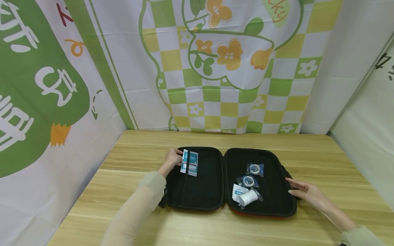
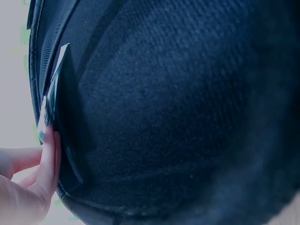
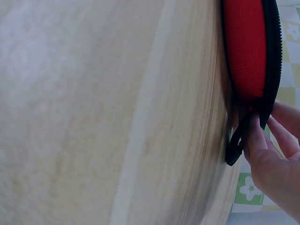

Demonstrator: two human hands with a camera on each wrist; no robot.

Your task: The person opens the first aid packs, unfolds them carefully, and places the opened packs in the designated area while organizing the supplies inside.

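Observation:
A black-lined zip case (image 1: 204, 191) lies open on the table. Teal-and-white flat packets (image 1: 193, 164) sit under the black elastic strap in its left half. At their left edge, my left hand (image 1: 173, 158) pinches a packet (image 2: 55, 89) with its fingertips, by the case rim. My right hand (image 1: 309, 194) grips the rim of the right half, whose outside is red (image 3: 246, 47), beside a black handle loop (image 3: 234, 145). In that half lie two wrapped white rings (image 1: 254, 169), a wrapped white roll (image 1: 247, 197) and a white-and-blue packet (image 1: 238, 190).
The wooden table (image 1: 200, 227) extends around the case on all sides. Behind it hangs a green-and-yellow checkered cloth (image 1: 212, 112), with printed cloth also at the left and right. A dark piece (image 1: 163, 198) sticks out at the case's left side.

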